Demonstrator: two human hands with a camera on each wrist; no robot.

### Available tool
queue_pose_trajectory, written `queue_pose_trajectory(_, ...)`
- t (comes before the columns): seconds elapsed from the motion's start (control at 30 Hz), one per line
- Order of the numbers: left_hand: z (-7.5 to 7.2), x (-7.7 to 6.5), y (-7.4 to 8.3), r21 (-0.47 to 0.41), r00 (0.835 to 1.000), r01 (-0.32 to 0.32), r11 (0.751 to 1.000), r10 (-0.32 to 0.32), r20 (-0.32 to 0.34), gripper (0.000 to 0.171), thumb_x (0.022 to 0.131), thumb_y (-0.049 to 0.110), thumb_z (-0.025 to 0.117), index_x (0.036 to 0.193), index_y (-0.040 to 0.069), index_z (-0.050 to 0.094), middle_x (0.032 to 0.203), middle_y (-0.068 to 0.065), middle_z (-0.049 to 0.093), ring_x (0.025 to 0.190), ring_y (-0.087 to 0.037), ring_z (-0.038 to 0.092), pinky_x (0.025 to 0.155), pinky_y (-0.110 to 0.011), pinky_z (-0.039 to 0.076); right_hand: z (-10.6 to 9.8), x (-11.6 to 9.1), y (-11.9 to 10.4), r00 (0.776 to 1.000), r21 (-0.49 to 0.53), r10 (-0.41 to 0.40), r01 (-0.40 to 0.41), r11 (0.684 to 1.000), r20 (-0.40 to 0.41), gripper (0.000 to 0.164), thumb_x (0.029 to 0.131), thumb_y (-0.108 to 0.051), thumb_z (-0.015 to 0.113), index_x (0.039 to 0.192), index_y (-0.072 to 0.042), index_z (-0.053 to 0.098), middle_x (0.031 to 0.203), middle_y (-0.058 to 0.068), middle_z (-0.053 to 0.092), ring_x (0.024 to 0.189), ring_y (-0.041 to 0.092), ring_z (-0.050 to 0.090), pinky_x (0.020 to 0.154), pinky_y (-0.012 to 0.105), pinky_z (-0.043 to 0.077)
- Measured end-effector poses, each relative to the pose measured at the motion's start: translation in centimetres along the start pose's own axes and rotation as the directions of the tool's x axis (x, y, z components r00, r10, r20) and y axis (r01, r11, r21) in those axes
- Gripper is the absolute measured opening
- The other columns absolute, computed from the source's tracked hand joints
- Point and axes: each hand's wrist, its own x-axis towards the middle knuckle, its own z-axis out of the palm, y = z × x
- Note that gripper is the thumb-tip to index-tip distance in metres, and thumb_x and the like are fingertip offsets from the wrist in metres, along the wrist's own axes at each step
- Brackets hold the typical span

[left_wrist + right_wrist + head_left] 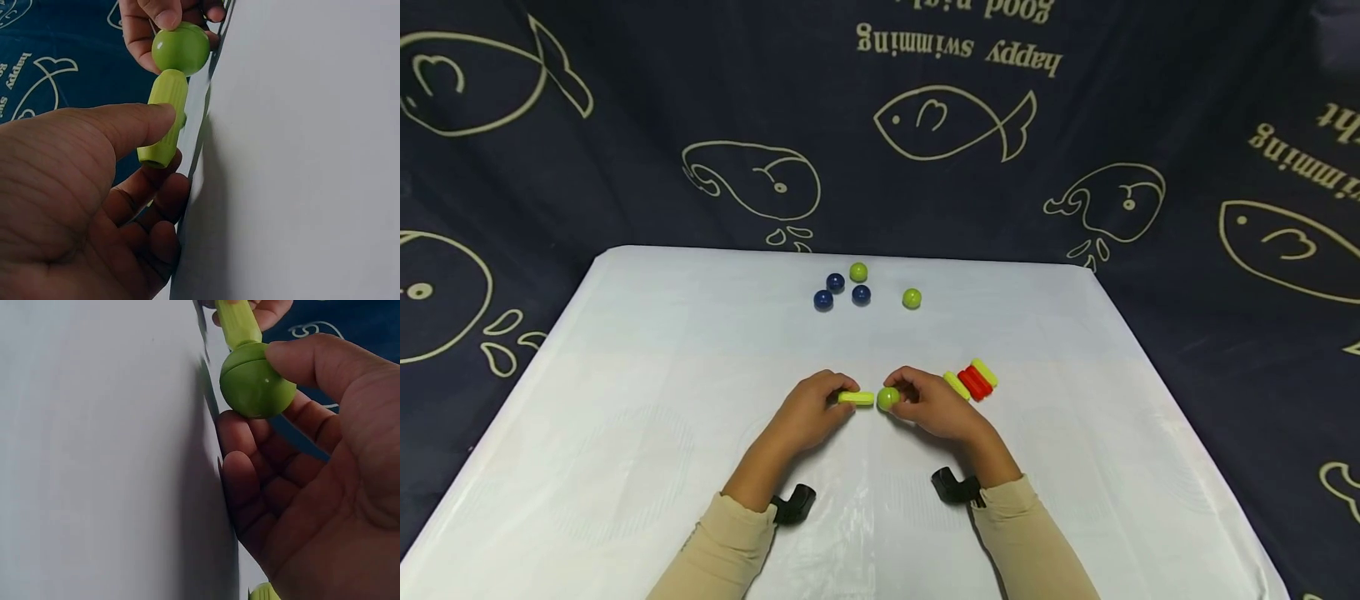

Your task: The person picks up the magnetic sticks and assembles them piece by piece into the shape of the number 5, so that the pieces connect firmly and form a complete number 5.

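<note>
My left hand (pixel 811 410) pinches a yellow-green ribbed rod (pixel 167 94) between thumb and fingers. A green ball (pixel 257 387) with a seam line is gripped by my right hand (pixel 936 404). In both wrist views, one end of the rod meets the ball; whether they are joined or merely touching I cannot tell. Both hands are over the middle of the white table. Just beyond the right hand lie two yellow rods (pixel 985 372) with red rods (pixel 974 383) between them.
Toward the table's far edge sit dark blue balls (pixel 861 295) and two more green balls (pixel 912 298). The white table (pixel 625 333) backs onto a dark cloth (pixel 850 192) with fish drawings. A black wrist mount (pixel 795 505) sticks out at the left sleeve, another (pixel 953 486) at the right.
</note>
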Motion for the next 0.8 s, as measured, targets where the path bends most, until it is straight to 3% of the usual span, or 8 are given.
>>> queue_pose_trajectory(0.5,-0.3,-0.1,0.2,-0.005,1.000,0.017,1.000,-0.017,0.016,0.022,0.088,0.009,0.075,0.110,0.010,0.071,0.090,0.003,0.060,0.085,-0.017,0.056,0.078,-0.035,0.048,0.3,0.0,0.4,1.000,0.014,-0.003,0.003,1.000,-0.015,0.022,0.092,-0.009,0.068,0.113,-0.012,0.065,0.094,-0.001,0.062,0.086,0.017,0.056,0.077,0.031,0.047)
queue_pose_trajectory(0.8,-2.8,-0.1,0.3,0.036,0.998,0.051,0.998,-0.052,0.032,0.030,0.093,0.015,0.070,0.121,0.006,0.067,0.111,-0.009,0.065,0.102,-0.026,0.061,0.089,-0.044,0.049,0.2,0.0,0.9,0.999,0.059,0.034,-0.033,0.998,-0.014,0.022,0.092,-0.009,0.069,0.113,-0.015,0.064,0.096,-0.001,0.062,0.089,0.019,0.055,0.079,0.034,0.046)
